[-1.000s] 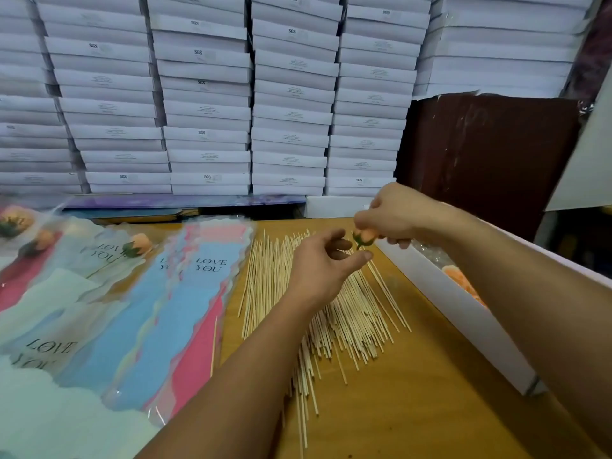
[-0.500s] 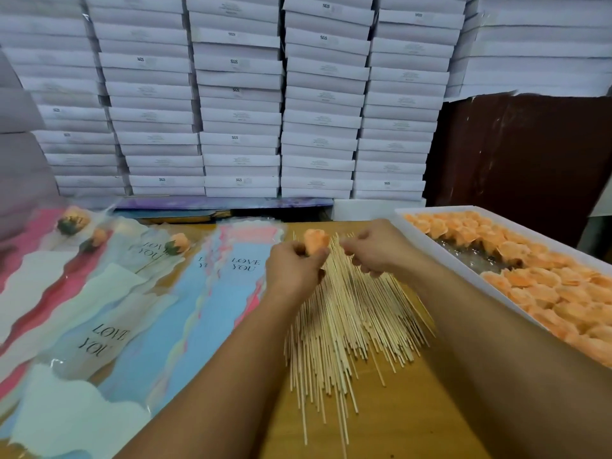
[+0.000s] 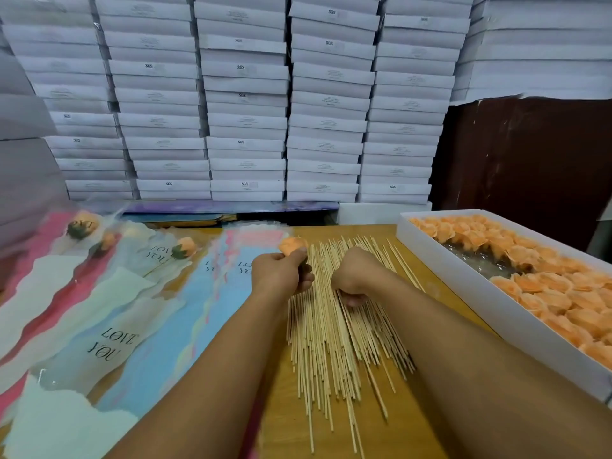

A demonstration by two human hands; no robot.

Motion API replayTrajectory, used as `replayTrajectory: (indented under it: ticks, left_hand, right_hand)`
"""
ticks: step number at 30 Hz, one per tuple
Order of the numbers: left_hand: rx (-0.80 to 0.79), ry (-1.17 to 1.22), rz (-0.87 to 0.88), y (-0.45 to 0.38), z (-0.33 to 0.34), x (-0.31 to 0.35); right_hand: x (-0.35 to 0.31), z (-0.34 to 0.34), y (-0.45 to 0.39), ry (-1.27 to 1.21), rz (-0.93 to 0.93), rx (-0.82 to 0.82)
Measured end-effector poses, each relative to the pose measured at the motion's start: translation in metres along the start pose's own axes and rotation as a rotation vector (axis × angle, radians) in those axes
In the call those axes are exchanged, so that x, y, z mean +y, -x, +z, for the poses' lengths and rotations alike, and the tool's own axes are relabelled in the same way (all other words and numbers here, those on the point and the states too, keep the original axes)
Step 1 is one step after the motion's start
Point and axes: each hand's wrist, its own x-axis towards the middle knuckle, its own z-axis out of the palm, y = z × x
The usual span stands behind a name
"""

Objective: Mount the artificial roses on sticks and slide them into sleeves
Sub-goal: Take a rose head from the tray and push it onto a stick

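Two hands mid-frame | left hand (image 3: 281, 271) grips peach rose (image 3: 293, 245), as 0.5 s ago | right hand (image 3: 352, 276) lowered since then, fingers curled onto sticks (image 3: 334, 329), pinch unclear | rose tray (image 3: 470, 293) at right | sleeves (image 3: 109, 313) at left

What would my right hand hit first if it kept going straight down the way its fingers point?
Most likely the sticks. The right hand is curled fingers-down right over the pile, with its fingertips at or just above them. Whether it already touches or pinches one, I cannot tell. Under the sticks lies the table.
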Motion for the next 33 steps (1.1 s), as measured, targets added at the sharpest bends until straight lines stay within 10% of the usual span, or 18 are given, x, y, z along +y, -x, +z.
replayTrajectory:
  ticks: [12,23,33]
  left_hand:
    - [0.002,0.096,-0.055,0.000,0.002,-0.002]
    - [-0.011,0.116,-0.080,-0.003,-0.002,-0.006]
    - [-0.147,0.491,-0.193,0.003,-0.008,0.018]
  right_hand:
    - [0.025,-0.025,0.022,-0.644,-0.064,-0.203]
    - [0.032,-0.013,0.020,-0.537,-0.001,-0.116]
    - [0.019,-0.019,0.058,-0.584,-0.361,-0.191]
